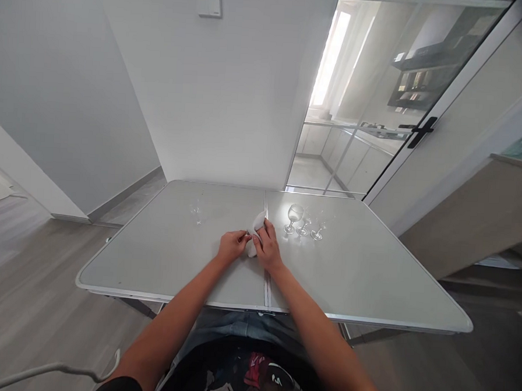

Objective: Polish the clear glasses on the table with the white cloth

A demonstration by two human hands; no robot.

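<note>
Near the middle of the table, my left hand (232,245) is closed, its fingertips pinching what looks like the thin stem of a wine glass; most of that glass is hidden. My right hand (267,246) is wrapped round a white cloth (259,220), pressed against the same spot, and the two hands nearly touch. Just beyond my right hand, three clear stemmed glasses stand upright in a row: a large wine glass (295,213), a middle glass (303,226) and a right-hand glass (317,232). Farther left is another small clear glass (196,212), faint against the tabletop.
The pale folding table (153,254) has a metal rim and a centre seam. A white wall (231,100) rises behind it, beside a glass-panelled door with a black handle (422,132). A wooden shelf unit (479,213) stands at right. A pale cable (59,367) shows at lower left.
</note>
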